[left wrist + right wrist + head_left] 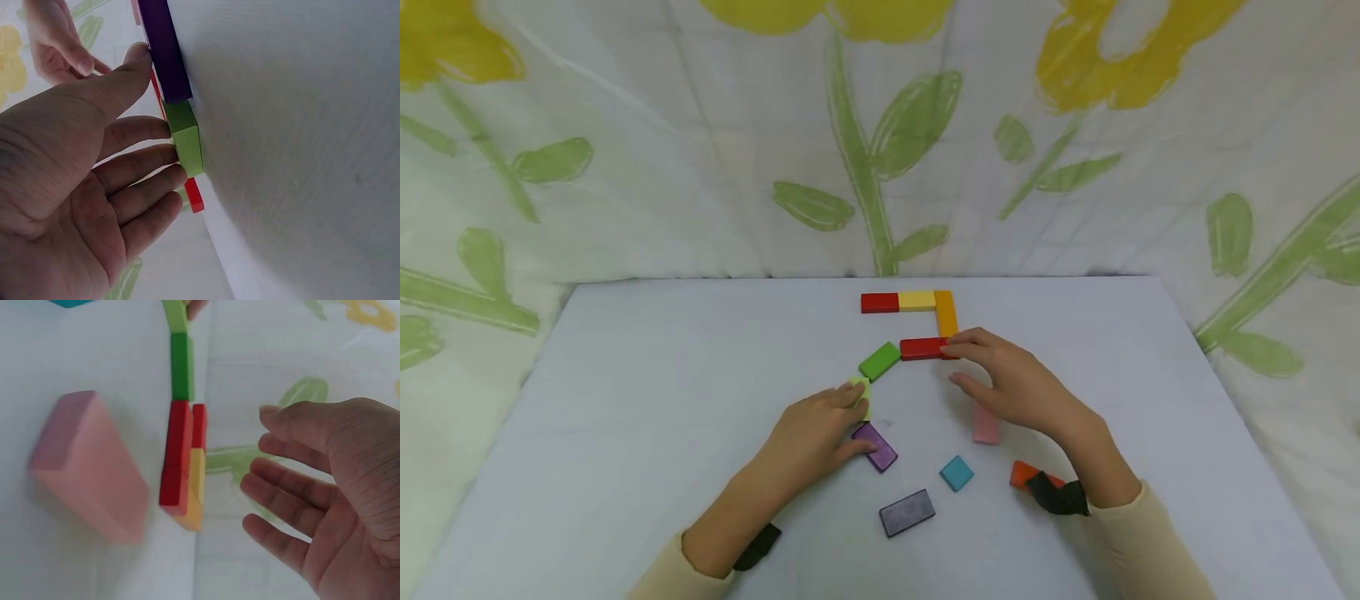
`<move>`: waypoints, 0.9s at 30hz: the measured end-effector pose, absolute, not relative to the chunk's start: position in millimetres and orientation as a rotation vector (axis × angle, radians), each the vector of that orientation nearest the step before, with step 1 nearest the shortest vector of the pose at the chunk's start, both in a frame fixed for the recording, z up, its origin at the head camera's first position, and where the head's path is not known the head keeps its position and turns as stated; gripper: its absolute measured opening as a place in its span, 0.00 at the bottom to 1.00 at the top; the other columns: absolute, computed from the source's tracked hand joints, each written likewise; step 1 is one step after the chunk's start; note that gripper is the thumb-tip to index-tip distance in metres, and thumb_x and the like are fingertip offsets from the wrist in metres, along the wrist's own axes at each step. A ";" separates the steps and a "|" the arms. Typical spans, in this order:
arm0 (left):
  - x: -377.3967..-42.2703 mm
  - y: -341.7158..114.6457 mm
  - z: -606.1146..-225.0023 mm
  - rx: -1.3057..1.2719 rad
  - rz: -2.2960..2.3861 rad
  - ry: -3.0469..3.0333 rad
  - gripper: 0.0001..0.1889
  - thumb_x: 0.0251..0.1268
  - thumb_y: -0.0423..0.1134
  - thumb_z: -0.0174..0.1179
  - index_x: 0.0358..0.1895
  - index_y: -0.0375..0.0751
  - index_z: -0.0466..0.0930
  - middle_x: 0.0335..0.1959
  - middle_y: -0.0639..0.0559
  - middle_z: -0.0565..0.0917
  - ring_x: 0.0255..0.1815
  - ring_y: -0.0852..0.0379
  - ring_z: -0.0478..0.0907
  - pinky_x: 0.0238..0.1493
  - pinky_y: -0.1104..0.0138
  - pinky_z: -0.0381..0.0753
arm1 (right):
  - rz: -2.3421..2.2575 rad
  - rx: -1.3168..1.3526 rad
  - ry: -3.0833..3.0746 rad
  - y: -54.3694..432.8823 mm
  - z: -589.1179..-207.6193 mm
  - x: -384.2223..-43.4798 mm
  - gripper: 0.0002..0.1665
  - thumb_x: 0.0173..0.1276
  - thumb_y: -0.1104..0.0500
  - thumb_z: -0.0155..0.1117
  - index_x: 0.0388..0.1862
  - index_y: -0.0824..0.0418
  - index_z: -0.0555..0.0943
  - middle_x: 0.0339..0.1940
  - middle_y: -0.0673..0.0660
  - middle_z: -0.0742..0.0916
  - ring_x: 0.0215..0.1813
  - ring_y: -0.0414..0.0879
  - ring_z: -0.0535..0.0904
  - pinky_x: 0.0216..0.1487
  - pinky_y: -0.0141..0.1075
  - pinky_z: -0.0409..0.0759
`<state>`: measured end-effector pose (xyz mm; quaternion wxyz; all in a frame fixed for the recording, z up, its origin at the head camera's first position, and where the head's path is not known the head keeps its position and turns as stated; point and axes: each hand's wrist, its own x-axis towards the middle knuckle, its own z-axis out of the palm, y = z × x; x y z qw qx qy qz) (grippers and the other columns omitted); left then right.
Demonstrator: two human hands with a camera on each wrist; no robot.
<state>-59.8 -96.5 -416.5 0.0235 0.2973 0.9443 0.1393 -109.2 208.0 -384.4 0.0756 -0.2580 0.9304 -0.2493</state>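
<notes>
My left hand [808, 433] lies palm-down over the line of blocks, its fingertips against a light green block [190, 156]. Its thumb touches or nearly touches a purple block [882, 452]. Up the line, a green block [880, 361] slants toward a long red block [919, 349]. My right hand [1018, 379] hovers around the right end of that red block, where a small red piece [175, 490] adjoins it. In the right wrist view its fingers are loosely extended and hold nothing. Beneath this hand stands a pink block [987, 429], partly covered.
At the back, another red block [879, 302], a yellow block [917, 301] and an amber block [947, 313] form a corner. Nearer lie a blue block [957, 472], a grey block [907, 512] and an orange block [1022, 474] beside the right wrist strap. Flowered cloth [737, 150] hangs behind the table.
</notes>
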 end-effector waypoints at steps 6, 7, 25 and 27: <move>-55.0 -102.7 -415.4 0.916 0.428 2.935 0.28 0.60 0.57 0.76 0.55 0.39 0.89 0.65 0.43 0.87 0.68 0.46 0.85 0.64 0.53 0.87 | -0.713 -0.745 2.822 216.1 -389.2 -82.7 0.24 0.74 0.55 0.71 0.67 0.57 0.84 0.65 0.54 0.85 0.65 0.52 0.84 0.63 0.49 0.88; -55.3 -103.4 -414.6 0.912 0.429 2.937 0.28 0.60 0.57 0.76 0.55 0.39 0.89 0.65 0.43 0.87 0.68 0.46 0.85 0.64 0.53 0.87 | -0.698 -0.738 2.823 218.0 -389.1 -80.0 0.24 0.75 0.53 0.71 0.67 0.57 0.84 0.65 0.54 0.85 0.65 0.52 0.84 0.63 0.49 0.88; -62.9 -104.6 -408.2 0.870 0.466 2.922 0.29 0.59 0.56 0.77 0.58 0.40 0.89 0.67 0.42 0.85 0.70 0.44 0.83 0.64 0.52 0.87 | -0.520 -0.725 2.825 236.4 -401.1 -64.3 0.30 0.64 0.52 0.81 0.64 0.59 0.86 0.62 0.55 0.87 0.62 0.51 0.85 0.60 0.47 0.90; -63.3 -103.5 -408.4 0.859 0.481 2.914 0.29 0.59 0.55 0.77 0.58 0.39 0.89 0.68 0.41 0.85 0.70 0.44 0.83 0.65 0.52 0.87 | -0.512 -0.733 2.823 237.3 -400.9 -65.9 0.30 0.63 0.52 0.82 0.63 0.58 0.86 0.62 0.54 0.87 0.62 0.51 0.85 0.59 0.46 0.90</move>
